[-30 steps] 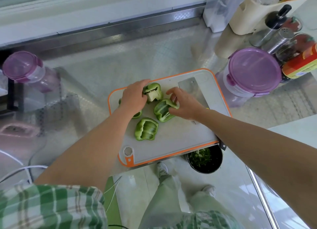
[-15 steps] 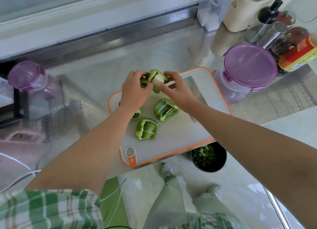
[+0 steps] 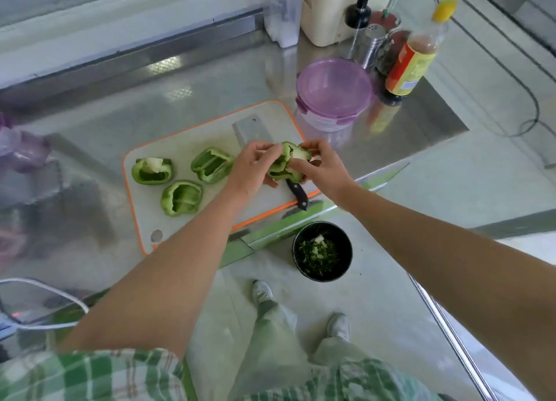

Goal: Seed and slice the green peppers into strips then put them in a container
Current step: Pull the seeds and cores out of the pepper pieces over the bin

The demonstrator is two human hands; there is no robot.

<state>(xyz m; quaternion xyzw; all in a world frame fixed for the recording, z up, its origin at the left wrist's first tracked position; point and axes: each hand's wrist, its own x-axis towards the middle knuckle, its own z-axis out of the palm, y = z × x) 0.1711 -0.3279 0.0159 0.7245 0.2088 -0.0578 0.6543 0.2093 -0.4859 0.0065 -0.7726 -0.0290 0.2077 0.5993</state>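
A green pepper half [image 3: 288,163] with its pale seed core is lifted above the right end of the white, orange-rimmed cutting board [image 3: 180,139]. My left hand [image 3: 252,169] grips it from the left and my right hand [image 3: 322,169] pinches at its core from the right. Three more pepper halves lie cut side up on the board: one with its core [image 3: 152,171] at the left, one [image 3: 212,164] in the middle, one [image 3: 181,198] nearer me. A cleaver [image 3: 251,128] lies on the board under my hands, its black handle [image 3: 298,193] pointing toward me.
A clear container with a purple lid [image 3: 334,92] stands right of the board. Bottles and shakers [image 3: 412,60] crowd the back right. A black bin [image 3: 322,251] with green scraps sits on the floor below the counter edge. Another purple-lidded container [image 3: 21,154] is at far left.
Both hands have carried the pepper half from the board's far middle to its right end, toward the counter edge. My view has swung to the right.
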